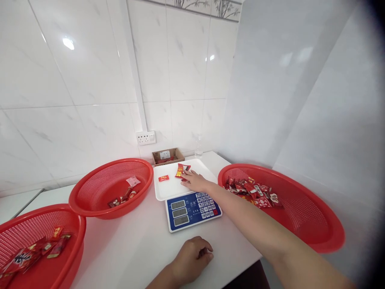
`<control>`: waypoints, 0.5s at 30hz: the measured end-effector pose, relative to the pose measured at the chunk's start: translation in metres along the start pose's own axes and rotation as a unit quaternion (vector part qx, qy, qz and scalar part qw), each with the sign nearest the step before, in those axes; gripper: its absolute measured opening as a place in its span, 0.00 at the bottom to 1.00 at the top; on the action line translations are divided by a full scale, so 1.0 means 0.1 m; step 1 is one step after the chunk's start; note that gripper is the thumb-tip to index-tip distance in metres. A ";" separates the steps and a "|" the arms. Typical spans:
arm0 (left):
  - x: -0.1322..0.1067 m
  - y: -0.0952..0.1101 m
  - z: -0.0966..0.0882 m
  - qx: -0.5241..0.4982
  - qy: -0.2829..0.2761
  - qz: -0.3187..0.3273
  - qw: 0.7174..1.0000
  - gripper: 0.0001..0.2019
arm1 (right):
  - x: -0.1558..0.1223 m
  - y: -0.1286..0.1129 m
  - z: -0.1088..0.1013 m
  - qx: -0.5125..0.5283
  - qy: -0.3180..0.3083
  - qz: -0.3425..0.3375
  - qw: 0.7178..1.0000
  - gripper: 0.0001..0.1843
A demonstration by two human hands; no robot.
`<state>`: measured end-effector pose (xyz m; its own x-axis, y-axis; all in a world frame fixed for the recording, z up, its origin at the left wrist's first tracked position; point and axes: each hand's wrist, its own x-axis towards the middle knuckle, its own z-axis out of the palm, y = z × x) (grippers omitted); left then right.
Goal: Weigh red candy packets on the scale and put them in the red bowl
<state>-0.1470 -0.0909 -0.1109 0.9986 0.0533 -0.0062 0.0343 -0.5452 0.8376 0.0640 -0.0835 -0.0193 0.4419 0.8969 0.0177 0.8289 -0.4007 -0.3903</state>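
Observation:
A blue-fronted scale [192, 210] with a white weighing tray [168, 188] stands mid-table. My right hand [195, 180] reaches over the tray, fingers stretched flat and touching red and yellow wrapped candies [182, 170] near the tray's far edge. A small red candy [163, 178] lies alone on the tray's left part. My left hand [192, 257] rests on the white table near the front edge, fingers curled into a loose fist; nothing shows inside it.
Three red mesh baskets hold wrapped candies: one at the right [300, 216], one left of the scale [105, 192], one at the front left [30, 245]. A small cardboard box [167, 155] and a clear bottle [198, 149] stand by the tiled wall.

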 end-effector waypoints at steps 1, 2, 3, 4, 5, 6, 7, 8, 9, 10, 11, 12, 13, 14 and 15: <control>0.00 0.00 0.00 -0.002 0.002 0.000 1.000 0.10 | -0.05 0.01 -0.04 0.004 0.006 -0.005 1.000 0.32; 0.01 0.00 0.00 -0.005 0.003 -0.001 1.000 0.10 | -0.10 0.04 -0.09 0.008 0.017 -0.008 1.000 0.31; 0.01 0.00 0.00 -0.009 0.004 -0.001 1.000 0.10 | -0.17 0.07 -0.15 0.011 0.033 -0.008 0.999 0.31; 0.01 -0.01 0.01 -0.013 0.003 -0.002 1.000 0.10 | -0.25 0.12 -0.22 0.012 0.051 -0.004 0.999 0.30; 0.01 -0.02 0.01 -0.016 0.003 -0.002 1.000 0.10 | -0.34 0.19 -0.30 0.013 0.071 0.004 0.997 0.30; 0.01 -0.03 0.02 -0.020 0.001 -0.002 1.000 0.09 | -0.44 0.28 -0.39 0.012 0.091 0.018 0.996 0.29; 0.02 -0.04 0.02 -0.023 0.000 -0.001 1.000 0.09 | -0.54 0.40 -0.49 0.010 0.110 0.036 0.993 0.28; 0.02 -0.05 0.02 -0.025 0.000 0.001 1.000 0.09 | -0.65 0.54 -0.59 0.007 0.127 0.060 0.990 0.28; 0.03 -0.06 0.03 -0.026 0.001 0.004 1.000 0.09 | -0.76 0.69 -0.69 0.002 0.142 0.087 0.986 0.28; 0.03 -0.07 0.03 -0.028 0.002 0.008 1.000 0.09 | -0.88 0.86 -0.77 -0.003 0.154 0.117 0.981 0.27; 0.04 -0.08 0.03 -0.029 0.003 0.013 1.000 0.09 | -0.99 1.03 -0.84 -0.009 0.162 0.148 0.976 0.26; 0.05 -0.09 0.04 -0.029 0.003 0.018 0.999 0.09 | -1.11 1.20 -0.89 -0.014 0.167 0.177 0.970 0.24; 0.05 -0.09 0.04 -0.030 0.003 0.021 0.999 0.09 | -1.23 1.36 -0.92 -0.018 0.165 0.205 0.965 0.22; 0.06 -0.10 0.04 -0.031 0.001 0.023 0.999 0.09 | -1.34 1.50 -0.92 -0.019 0.155 0.229 0.961 0.21; 0.06 -0.10 0.04 -0.031 -0.001 0.023 0.999 0.09 | -1.46 1.62 -0.90 -0.018 0.139 0.250 0.958 0.18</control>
<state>-0.1410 -0.0887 -0.1211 0.9991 0.0273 0.0319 -0.0143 -0.4937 0.8695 0.1649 -0.2960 -0.0022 0.8568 0.5087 0.0841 0.4992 -0.7776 -0.3821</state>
